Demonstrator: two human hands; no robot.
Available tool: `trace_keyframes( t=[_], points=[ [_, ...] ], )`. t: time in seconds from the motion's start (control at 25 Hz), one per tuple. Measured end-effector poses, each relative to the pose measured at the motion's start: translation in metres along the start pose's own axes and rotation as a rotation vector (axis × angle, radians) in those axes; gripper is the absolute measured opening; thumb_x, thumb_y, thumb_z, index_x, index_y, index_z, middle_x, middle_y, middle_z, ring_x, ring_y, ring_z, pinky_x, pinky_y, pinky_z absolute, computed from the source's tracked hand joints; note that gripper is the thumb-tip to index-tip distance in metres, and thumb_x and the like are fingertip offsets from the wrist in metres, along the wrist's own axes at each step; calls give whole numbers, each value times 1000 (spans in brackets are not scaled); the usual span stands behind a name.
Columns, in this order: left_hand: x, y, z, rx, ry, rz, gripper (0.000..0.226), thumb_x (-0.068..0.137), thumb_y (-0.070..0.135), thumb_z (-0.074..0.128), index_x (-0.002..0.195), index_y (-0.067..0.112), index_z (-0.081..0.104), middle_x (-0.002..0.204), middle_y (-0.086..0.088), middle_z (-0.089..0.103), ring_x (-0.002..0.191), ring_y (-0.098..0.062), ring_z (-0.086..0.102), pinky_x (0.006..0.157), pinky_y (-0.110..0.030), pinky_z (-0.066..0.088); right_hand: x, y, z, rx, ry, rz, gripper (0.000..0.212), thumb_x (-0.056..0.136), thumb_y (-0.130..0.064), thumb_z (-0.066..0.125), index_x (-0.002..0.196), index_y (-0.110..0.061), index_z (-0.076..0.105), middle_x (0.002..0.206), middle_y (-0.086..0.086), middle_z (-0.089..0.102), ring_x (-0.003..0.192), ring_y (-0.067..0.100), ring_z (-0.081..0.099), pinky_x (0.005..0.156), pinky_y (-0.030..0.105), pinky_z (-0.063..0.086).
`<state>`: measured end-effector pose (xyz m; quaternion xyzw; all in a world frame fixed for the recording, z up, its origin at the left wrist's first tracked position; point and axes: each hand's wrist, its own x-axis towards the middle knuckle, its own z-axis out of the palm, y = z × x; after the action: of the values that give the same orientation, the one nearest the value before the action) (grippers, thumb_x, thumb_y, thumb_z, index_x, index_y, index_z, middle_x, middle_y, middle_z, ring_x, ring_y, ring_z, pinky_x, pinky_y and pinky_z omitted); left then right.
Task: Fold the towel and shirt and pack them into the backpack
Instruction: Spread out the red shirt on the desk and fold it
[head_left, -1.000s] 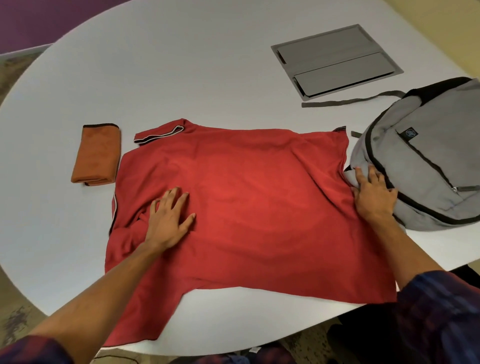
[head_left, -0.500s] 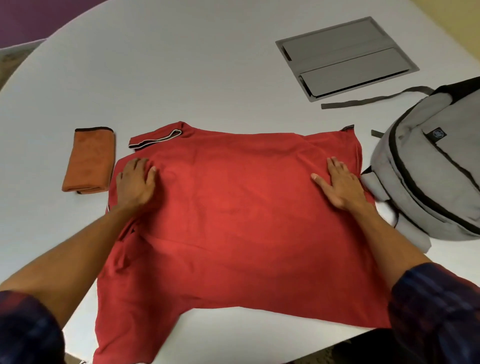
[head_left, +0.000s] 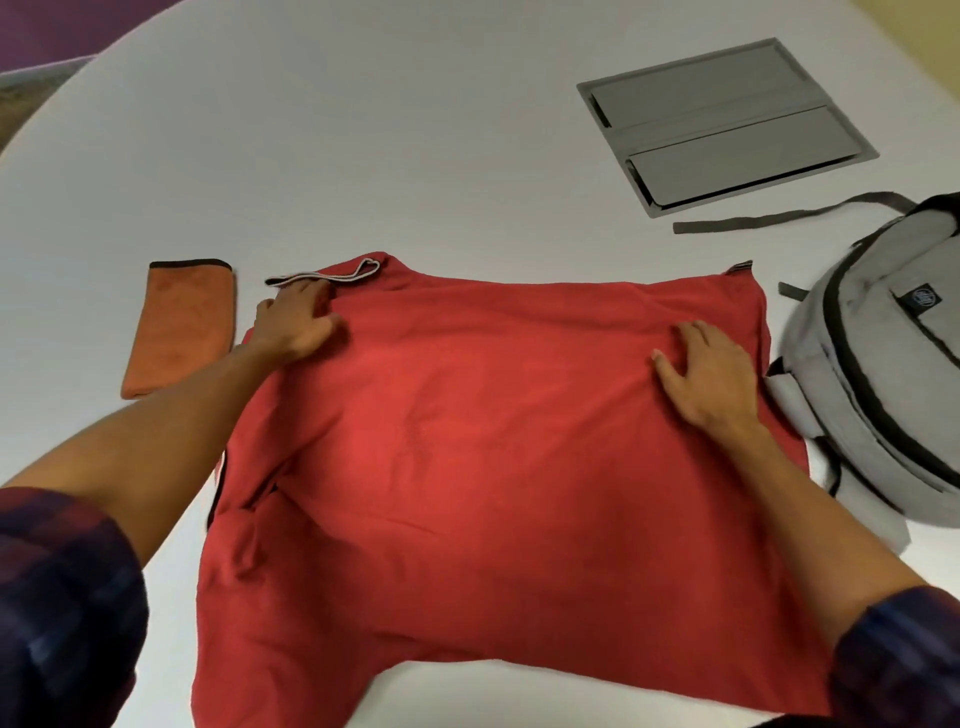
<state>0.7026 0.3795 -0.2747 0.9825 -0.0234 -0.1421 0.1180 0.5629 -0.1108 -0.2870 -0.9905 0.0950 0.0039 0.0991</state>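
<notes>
A white rounded table (head_left: 415, 156) is filling the head view, with a grey hatch panel (head_left: 727, 124) set into it at the far right and purple wall showing past the far left corner.

I am leaning over the red shirt (head_left: 493, 441), which is lying flat in front of me, its near hem hanging off the table's near edge. Its long axis is running left to right across my body: the collar (head_left: 332, 275) is pointing to my left, toward the folded orange towel (head_left: 179, 327), and the bottom hem is pointing right, toward the grey backpack (head_left: 883, 374).

Half a second ago my left hand (head_left: 296, 327) was pressing flat on the shoulder; now it is reaching further up, its fingers curling at the collar trim, though I cannot tell whether they are truly pinching it. My right hand (head_left: 706, 374) has slid a little toward the hem corner and is lying loose and spread, palm down, holding nothing.

I judge the smoothing is ending and the first fold is beginning, with the towel already folded and nothing yet packed; the backpack looks zipped closed.
</notes>
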Motion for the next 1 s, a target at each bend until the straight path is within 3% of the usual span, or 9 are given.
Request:
trace_keyframes(
  t=[0.12,0.2,0.4,0.52,0.64,0.68,0.72,0.84,1.0],
  points=[
    [23,-6,-7,30,165,-32,41,92,26,42,129,9,49,135,-22,49,124,-40,45,99,-55,37,7,-53,10,50,-5,-122,65,88,-52,37,133,-9,52,137,14,54,127,30,49,104,43,36],
    [37,-8,-10,80,179,-105,42,92,18,48,129,0,43,131,-27,47,120,-44,46,96,-55,37,20,-90,18,74,-48,-202,62,89,-50,40,135,-9,51,138,13,53,127,29,49,104,42,36],
    [61,-20,-10,67,67,-347,67,88,38,62,136,-1,36,139,-27,38,130,-43,37,106,-53,34,62,-177,34,125,-76,-338,50,95,-41,46,136,-12,50,138,9,52,120,29,52,99,42,39],
    [75,-26,-13,-139,81,-419,60,82,32,70,127,-2,47,132,-23,49,122,-39,48,98,-44,43,89,-214,39,111,-46,-308,44,99,-36,40,138,-16,48,140,6,49,122,27,49,100,43,35],
    [84,-31,-16,-385,122,-458,17,79,10,69,89,3,58,98,-17,61,103,-32,59,75,-33,49,117,-225,42,3,-135,-184,40,98,-32,41,133,-15,51,134,9,51,119,28,49,99,43,33],
    [86,-32,-18,-451,132,-466,12,79,6,68,81,7,57,88,-13,59,98,-29,59,72,-31,49,124,-224,41,-25,-193,-162,37,95,-30,45,128,-15,54,130,9,51,117,28,49,98,43,33],
    [89,-33,-21,-490,149,-462,9,79,6,68,83,6,60,88,-13,60,98,-29,61,75,-31,52,129,-223,40,-45,-244,-160,34,91,-28,48,121,-15,57,126,9,51,115,28,49,97,42,34],
    [107,-36,-39,-548,301,-401,29,76,8,63,104,10,69,109,-16,67,98,-30,66,89,-35,54,141,-223,35,-75,-299,-237,26,91,-23,44,109,-11,59,116,11,55,106,30,52,92,43,36],
    [119,-20,-67,-595,392,-321,21,79,8,50,93,21,59,101,-12,62,79,-24,59,77,-31,54,151,-216,30,38,-198,-263,21,97,-23,36,109,-10,48,93,9,66,84,32,58,85,42,36]
  ],
)
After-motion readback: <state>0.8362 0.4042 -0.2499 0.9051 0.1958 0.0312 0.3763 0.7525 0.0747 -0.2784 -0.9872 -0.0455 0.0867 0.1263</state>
